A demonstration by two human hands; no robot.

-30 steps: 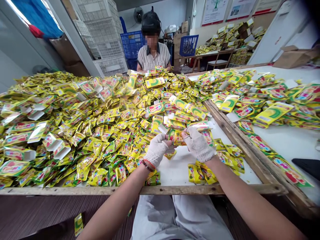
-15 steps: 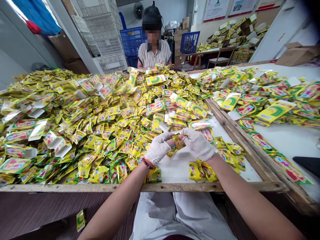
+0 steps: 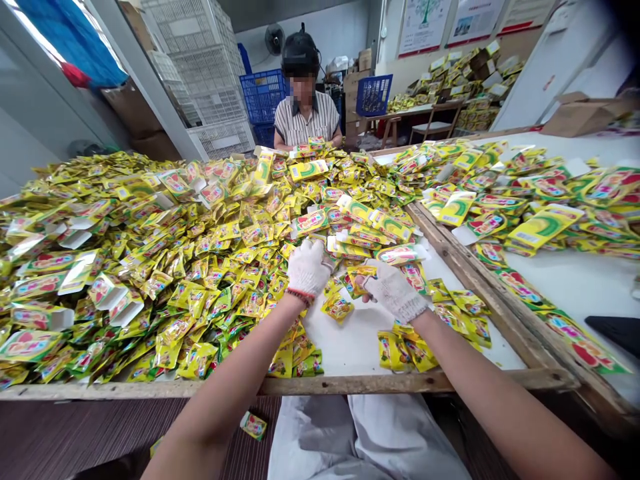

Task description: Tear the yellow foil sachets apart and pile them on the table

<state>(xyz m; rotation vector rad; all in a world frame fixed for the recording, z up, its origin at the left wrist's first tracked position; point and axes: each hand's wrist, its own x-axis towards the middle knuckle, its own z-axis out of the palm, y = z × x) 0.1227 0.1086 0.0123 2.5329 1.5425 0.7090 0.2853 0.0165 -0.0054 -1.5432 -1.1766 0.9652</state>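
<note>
My left hand, in a white knitted glove, reaches over the edge of the pile of yellow sachets. Its knuckles face up and its fingertips are hidden, so whether it grips anything does not show. Between the thumb and fingers of my right hand, gloved the same way, is a yellow sachet. A loose sachet rests on the white tabletop between the hands. Just beyond them lie several yellow cartons. Small groups of sachets sit near my right wrist.
A wooden strip divides the table, with flattened and open cartons on its right. A dark flat object lies at the right edge. Across the table sits a person. White crates and blue baskets stand behind.
My left hand has left the sachet that both hands were at and moved up and left onto the pile. My right hand still holds a sachet. The view has shifted slightly.
</note>
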